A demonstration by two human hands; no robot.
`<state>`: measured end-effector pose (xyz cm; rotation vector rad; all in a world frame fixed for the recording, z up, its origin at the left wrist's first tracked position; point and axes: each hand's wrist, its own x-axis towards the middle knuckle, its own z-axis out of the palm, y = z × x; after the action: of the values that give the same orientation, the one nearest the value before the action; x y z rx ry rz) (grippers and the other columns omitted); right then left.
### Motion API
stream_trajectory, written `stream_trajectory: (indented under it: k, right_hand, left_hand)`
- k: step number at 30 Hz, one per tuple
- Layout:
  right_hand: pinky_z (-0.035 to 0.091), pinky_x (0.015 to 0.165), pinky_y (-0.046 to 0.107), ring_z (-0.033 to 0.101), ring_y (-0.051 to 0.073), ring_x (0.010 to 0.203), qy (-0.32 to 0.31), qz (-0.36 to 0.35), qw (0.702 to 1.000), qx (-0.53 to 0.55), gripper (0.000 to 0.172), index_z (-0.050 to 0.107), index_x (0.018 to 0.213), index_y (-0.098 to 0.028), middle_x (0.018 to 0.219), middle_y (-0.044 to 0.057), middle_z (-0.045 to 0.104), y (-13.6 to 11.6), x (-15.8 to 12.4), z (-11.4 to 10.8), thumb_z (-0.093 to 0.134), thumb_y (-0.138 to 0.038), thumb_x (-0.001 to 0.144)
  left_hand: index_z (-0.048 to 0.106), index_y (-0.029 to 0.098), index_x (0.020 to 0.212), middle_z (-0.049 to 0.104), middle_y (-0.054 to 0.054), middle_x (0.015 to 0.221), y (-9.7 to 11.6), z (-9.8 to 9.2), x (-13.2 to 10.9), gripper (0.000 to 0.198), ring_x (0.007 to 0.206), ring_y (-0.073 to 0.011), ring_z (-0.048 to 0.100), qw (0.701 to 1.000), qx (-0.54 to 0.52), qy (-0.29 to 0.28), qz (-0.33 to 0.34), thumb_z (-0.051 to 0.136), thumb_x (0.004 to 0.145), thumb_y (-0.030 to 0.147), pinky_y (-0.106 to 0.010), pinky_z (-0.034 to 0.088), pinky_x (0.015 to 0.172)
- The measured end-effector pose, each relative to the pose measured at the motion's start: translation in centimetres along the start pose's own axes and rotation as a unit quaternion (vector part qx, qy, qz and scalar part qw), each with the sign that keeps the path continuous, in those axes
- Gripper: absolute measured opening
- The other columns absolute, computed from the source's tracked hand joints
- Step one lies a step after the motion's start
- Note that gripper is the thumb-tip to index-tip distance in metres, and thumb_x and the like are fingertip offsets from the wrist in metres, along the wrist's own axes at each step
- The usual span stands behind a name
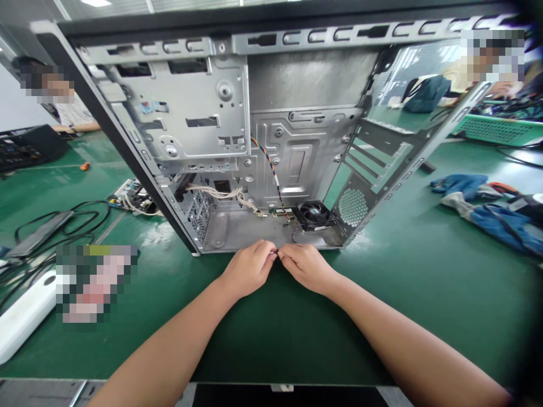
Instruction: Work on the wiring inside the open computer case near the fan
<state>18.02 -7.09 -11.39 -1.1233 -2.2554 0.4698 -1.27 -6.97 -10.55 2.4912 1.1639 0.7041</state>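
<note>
My left hand (250, 265) and my right hand (307, 267) meet at the front lower edge of an open computer case (275, 121). Both are closed, fingertips pinching a small dark piece (278, 252) that looks like a cable end; the fingers hide most of it. Just behind my right hand, a black cooling fan (314, 215) lies on the case floor. A thin purplish wire (294, 233) runs from the fan down towards that hand. Beside the fan, a memory module (279, 211) lies near the end of a multicoloured cable (271, 168). Pale cables (224, 193) hang inside on the left.
Left on the green table (165, 322) are a circuit board (131, 195), black cables (89, 212), a white power strip (29, 316) and a blurred-out item. To the right lie blue gloves (483, 206) and a green basket (500, 130). Other people sit across the table.
</note>
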Motion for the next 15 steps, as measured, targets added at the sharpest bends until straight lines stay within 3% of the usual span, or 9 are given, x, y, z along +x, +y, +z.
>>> stream_trajectory:
  k: [6,11,15]
  right_hand:
    - [0.032,0.063,0.024,0.048,0.012,0.062,-0.009,-0.009,1.000,-0.018,0.021,0.052,0.073,-0.020,0.066,-0.001,0.055,-0.08,-0.09,0.17,0.039,-0.015,0.090]
    - [0.030,0.062,0.025,0.045,0.011,0.059,-0.010,-0.024,0.999,-0.029,0.022,0.051,0.071,-0.019,0.064,-0.001,0.053,-0.07,-0.14,0.33,0.039,-0.014,0.089]
    - [0.030,0.061,0.024,0.044,0.011,0.059,-0.009,-0.015,1.000,-0.024,0.021,0.050,0.070,-0.020,0.063,-0.002,0.052,-0.01,-0.12,0.30,0.039,-0.014,0.088]
  left_hand:
    - [0.050,0.019,0.090,0.058,0.000,0.078,0.27,-0.24,0.29,0.013,0.069,-0.0147,0.055,0.999,-0.042,-0.025,-0.021,0.038,0.095,0.022,-0.028,0.041,0.065]
    - [0.049,0.019,0.075,0.050,0.005,0.063,0.52,-0.39,0.82,0.018,0.061,-0.0111,0.048,0.978,-0.171,-0.054,-0.104,0.042,0.091,0.022,-0.024,0.036,0.059]
    - [0.049,0.019,0.079,0.052,0.004,0.066,0.44,-0.30,0.84,0.016,0.062,-0.0117,0.049,0.977,-0.177,-0.053,-0.103,0.042,0.092,0.026,-0.024,0.037,0.061]
